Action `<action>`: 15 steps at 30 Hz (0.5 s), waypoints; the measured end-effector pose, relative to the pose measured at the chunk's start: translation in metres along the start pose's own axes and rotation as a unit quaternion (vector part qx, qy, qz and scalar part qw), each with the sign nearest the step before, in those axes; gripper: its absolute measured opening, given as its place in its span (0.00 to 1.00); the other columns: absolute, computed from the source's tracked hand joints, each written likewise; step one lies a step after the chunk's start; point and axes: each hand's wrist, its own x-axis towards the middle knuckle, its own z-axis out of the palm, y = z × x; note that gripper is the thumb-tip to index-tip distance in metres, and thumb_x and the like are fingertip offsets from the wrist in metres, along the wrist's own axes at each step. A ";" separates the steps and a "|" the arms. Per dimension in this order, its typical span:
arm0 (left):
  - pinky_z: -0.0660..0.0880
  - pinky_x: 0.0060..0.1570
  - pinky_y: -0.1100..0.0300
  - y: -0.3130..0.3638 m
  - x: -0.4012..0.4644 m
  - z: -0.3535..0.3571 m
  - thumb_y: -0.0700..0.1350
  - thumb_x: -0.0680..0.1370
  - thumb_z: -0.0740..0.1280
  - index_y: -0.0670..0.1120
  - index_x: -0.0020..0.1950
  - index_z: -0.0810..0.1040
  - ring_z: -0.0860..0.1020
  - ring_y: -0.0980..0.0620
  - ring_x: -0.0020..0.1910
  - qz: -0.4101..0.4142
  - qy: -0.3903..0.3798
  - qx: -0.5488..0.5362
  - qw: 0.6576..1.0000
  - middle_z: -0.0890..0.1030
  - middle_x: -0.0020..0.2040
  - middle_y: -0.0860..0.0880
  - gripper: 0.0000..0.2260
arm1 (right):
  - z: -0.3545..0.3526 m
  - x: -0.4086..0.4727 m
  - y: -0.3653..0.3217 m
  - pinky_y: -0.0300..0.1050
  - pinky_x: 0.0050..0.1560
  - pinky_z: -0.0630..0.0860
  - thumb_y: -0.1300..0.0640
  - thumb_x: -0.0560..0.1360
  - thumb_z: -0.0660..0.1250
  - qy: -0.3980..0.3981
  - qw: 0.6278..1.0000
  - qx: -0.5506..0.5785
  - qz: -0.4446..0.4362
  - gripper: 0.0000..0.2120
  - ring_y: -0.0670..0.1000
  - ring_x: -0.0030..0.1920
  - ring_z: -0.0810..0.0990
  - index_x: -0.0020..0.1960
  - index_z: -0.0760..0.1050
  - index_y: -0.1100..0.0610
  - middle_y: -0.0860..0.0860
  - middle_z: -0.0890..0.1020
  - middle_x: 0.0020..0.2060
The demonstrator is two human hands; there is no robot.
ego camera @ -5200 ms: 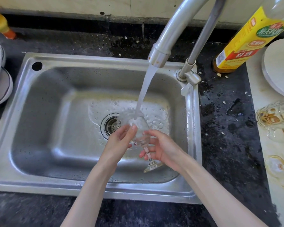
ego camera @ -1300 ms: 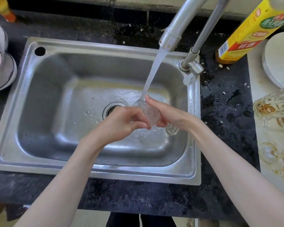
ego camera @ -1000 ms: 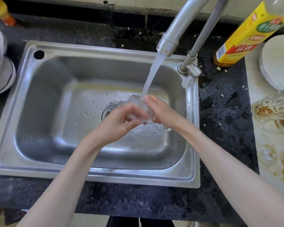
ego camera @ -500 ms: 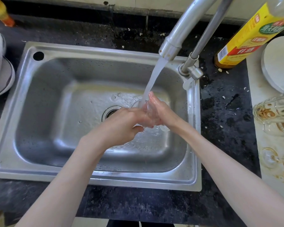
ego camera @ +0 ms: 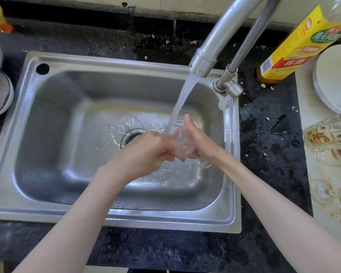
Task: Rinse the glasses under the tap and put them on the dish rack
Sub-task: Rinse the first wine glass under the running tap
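The stemmed glass (ego camera: 183,143) is lying tilted over the sink (ego camera: 126,217), its bowl directly under the stream from the tap (ego camera: 202,63). The right hand (ego camera: 200,140) is cupping the bowl from behind, grip wrapped around it; the left hand (ego camera: 146,152) is pinching the near side, fingers curled on the glass. The foot (ego camera: 204,164) is showing below the right wrist.

For a sound rinse, the bowl should probably be rotated so water is reaching the rim and the inside. Wet glass is likely slippery, so firm support near the stem seems advisable. Soiled glasses (ego camera: 331,138) are waiting on the bench (ego camera: 268,134) to the right. The dish rack cannot be identified.
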 end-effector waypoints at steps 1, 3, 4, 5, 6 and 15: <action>0.75 0.46 0.57 0.000 0.000 -0.001 0.37 0.70 0.73 0.51 0.41 0.82 0.77 0.58 0.40 -0.024 0.028 -0.016 0.999 0.81 0.39 0.55 0.08 | 0.000 -0.002 0.001 0.35 0.23 0.59 0.35 0.76 0.43 -0.002 1.000 0.008 -0.009 0.38 0.45 0.22 0.66 0.51 0.73 0.68 0.50 0.73 0.25; 0.70 0.40 0.70 0.000 0.000 -0.001 0.39 0.69 0.74 0.54 0.34 0.75 0.74 0.65 0.37 -0.079 0.085 -0.057 0.992 0.77 0.35 0.57 0.12 | 0.004 -0.006 0.002 0.37 0.30 0.64 0.40 0.78 0.49 0.023 0.999 -0.007 -0.046 0.26 0.43 0.29 0.69 0.54 0.72 0.60 0.45 0.73 0.35; 0.68 0.39 0.72 -0.001 0.000 0.001 0.40 0.69 0.75 0.55 0.33 0.71 0.73 0.66 0.37 -0.092 0.112 -0.073 0.987 0.75 0.34 0.58 0.15 | 0.006 -0.007 0.001 0.34 0.33 0.68 0.43 0.79 0.53 0.041 0.997 -0.028 -0.066 0.19 0.39 0.33 0.72 0.56 0.71 0.56 0.43 0.73 0.39; 0.67 0.39 0.72 -0.003 -0.001 0.004 0.41 0.69 0.75 0.56 0.34 0.69 0.73 0.66 0.38 -0.088 0.130 -0.075 0.985 0.74 0.34 0.59 0.16 | 0.009 -0.007 -0.002 0.30 0.35 0.68 0.45 0.79 0.56 0.053 0.995 -0.033 -0.075 0.14 0.35 0.35 0.73 0.56 0.69 0.54 0.41 0.73 0.41; 0.67 0.40 0.70 -0.002 -0.002 0.005 0.41 0.69 0.75 0.55 0.36 0.69 0.73 0.65 0.39 -0.067 0.129 -0.061 0.988 0.75 0.36 0.59 0.15 | 0.010 -0.007 -0.002 0.29 0.35 0.68 0.45 0.79 0.57 0.060 0.995 -0.025 -0.072 0.13 0.33 0.35 0.74 0.56 0.69 0.53 0.40 0.74 0.40; 0.70 0.40 0.68 -0.006 -0.010 0.000 0.38 0.67 0.75 0.49 0.34 0.79 0.75 0.64 0.38 -0.070 0.126 -0.051 0.988 0.78 0.33 0.58 0.09 | 0.014 -0.006 -0.003 0.32 0.34 0.66 0.44 0.81 0.48 0.013 0.999 0.004 -0.031 0.16 0.37 0.32 0.72 0.50 0.71 0.50 0.40 0.75 0.35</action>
